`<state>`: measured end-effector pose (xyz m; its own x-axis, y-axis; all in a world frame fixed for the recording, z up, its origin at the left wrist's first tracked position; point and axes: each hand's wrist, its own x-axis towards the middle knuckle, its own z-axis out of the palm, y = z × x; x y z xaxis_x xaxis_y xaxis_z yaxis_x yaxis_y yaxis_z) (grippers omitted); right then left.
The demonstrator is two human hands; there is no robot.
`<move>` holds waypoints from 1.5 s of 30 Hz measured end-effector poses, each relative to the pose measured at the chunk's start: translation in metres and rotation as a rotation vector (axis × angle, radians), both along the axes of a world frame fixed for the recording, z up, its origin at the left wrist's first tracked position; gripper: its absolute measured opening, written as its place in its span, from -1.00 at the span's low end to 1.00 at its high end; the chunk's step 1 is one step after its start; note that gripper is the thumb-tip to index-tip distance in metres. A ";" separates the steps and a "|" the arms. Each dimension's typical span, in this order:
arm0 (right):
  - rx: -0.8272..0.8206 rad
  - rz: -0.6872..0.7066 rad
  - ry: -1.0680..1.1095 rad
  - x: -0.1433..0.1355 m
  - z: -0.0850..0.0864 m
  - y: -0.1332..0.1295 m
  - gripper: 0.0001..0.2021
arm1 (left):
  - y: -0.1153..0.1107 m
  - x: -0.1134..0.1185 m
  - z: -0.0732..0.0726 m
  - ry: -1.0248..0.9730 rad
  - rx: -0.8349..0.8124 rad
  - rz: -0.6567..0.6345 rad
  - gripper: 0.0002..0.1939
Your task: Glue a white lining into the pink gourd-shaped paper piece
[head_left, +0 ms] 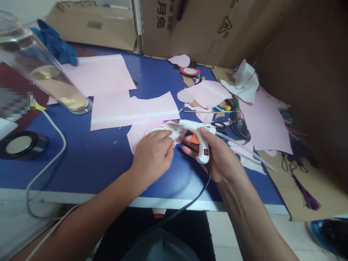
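Observation:
My right hand [221, 154] is wrapped round a white hot glue gun [202, 145] with an orange trigger [194, 137]. A clear glue stick [244, 148] sticks out of its back, and its nozzle points left. My left hand [153, 154] is closed, its fingertips down on a small white piece [174, 131] just below the nozzle. Most of that piece is hidden by the fingers. Beneath it lies a cut piece of pink paper [133, 139] on the blue tabletop.
Pink sheets [136, 110] spread across the back of the table. At left stand a glass bottle [65, 87] and black tape roll [24, 145]. Scissors [219, 125], scraps and a crumpled white sheet [244, 81] clutter the right. A purple tassel [306, 194] lies on cardboard. Black cord [190, 203] trails off the front edge.

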<state>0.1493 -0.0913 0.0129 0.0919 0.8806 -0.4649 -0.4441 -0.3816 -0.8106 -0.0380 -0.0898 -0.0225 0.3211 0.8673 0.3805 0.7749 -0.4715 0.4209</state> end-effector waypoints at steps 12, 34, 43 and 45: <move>0.009 -0.036 -0.035 -0.002 -0.003 0.020 -0.80 | 0.000 -0.001 -0.001 -0.010 0.003 -0.011 -0.75; -0.015 0.006 0.020 -0.007 -0.001 -0.004 -0.79 | 0.000 -0.002 -0.001 -0.006 -0.015 -0.029 -0.73; -0.018 0.012 0.039 -0.013 0.001 -0.008 -0.80 | -0.001 -0.003 0.002 -0.027 -0.038 -0.069 -0.69; -0.020 0.004 0.034 -0.015 0.001 -0.008 -0.81 | -0.001 -0.003 0.003 -0.028 -0.034 -0.079 -0.70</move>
<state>0.1340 -0.0995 0.0136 0.0719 0.8714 -0.4853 -0.4693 -0.3998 -0.7874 -0.0408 -0.0906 -0.0197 0.3785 0.8523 0.3610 0.7237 -0.5156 0.4586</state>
